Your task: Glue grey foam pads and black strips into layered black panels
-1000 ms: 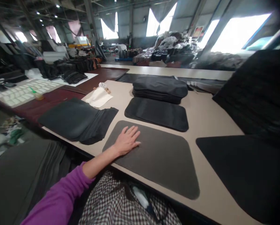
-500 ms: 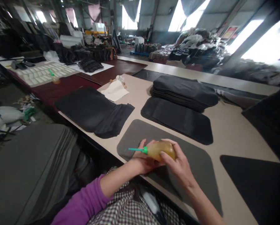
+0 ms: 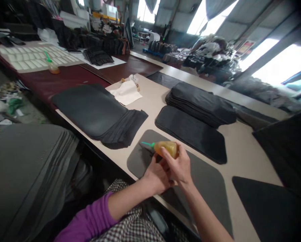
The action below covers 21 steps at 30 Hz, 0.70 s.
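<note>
My right hand (image 3: 180,167) is wrapped round a squeeze bottle (image 3: 162,148) of amber liquid with a green cap and a thin nozzle. The bottle lies nearly level, its nozzle pointing left above a dark grey sheet (image 3: 208,181) with rounded corners. Just below the bottle, my left hand (image 3: 156,177) is closed, its fingers curled and partly hidden by the right hand; what it holds, if anything, I cannot make out. Both hands are over the near part of the grey sheet. A dark flap (image 3: 177,198) shows under my wrists.
Stacked black panels (image 3: 190,131) lie beyond the sheet, and more black pieces (image 3: 90,111) to the left, near a white cloth (image 3: 126,92). Another bottle (image 3: 53,68) stands farther left. A dark panel (image 3: 266,201) is at right; a grey stack (image 3: 27,161) is beside me at left.
The bottle has moved slightly up and tilted, its nozzle now higher. My left hand has turned, its fingers now curled beneath the right hand. The view has shifted a little.
</note>
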Motion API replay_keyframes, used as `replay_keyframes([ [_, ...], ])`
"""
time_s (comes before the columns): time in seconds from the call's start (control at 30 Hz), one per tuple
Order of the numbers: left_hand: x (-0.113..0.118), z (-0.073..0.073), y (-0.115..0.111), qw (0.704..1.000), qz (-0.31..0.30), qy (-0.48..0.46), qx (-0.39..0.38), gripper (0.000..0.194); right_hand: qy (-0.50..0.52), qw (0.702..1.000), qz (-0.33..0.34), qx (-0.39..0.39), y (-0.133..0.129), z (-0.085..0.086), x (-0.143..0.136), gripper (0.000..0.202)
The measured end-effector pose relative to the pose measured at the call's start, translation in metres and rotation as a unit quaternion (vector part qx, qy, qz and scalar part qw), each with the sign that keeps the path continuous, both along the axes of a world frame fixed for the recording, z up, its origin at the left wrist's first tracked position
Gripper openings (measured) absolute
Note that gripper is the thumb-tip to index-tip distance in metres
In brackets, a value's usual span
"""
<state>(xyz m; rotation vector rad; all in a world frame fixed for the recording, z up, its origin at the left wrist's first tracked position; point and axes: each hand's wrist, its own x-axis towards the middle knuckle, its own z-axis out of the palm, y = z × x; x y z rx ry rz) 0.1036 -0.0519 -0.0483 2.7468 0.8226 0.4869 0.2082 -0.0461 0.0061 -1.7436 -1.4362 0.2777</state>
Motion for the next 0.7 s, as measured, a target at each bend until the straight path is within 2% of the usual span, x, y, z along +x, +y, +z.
replay_keyframes([
  [0.13, -0.004, -0.002, 0.002, 1.000, -0.004, -0.003, 0.020, 0.063, 0.008, 0.996, -0.089, 0.011, 0.035, -0.005, 0.017, 0.067],
  [0.3, -0.005, -0.002, 0.003, 0.999, 0.005, -0.014, 0.041, 0.066, 0.002, 0.994, -0.112, 0.017, 0.057, -0.014, 0.023, 0.068],
  [0.57, -0.005, -0.005, 0.002, 0.999, 0.005, -0.012, 0.050, 0.067, 0.015, 0.995, -0.100, 0.002, 0.043, -0.015, 0.021, 0.066],
  [0.7, -0.004, -0.006, 0.001, 0.998, 0.010, -0.007, 0.057, 0.064, 0.043, 0.996, -0.067, -0.031, 0.030, -0.012, 0.015, 0.061],
])
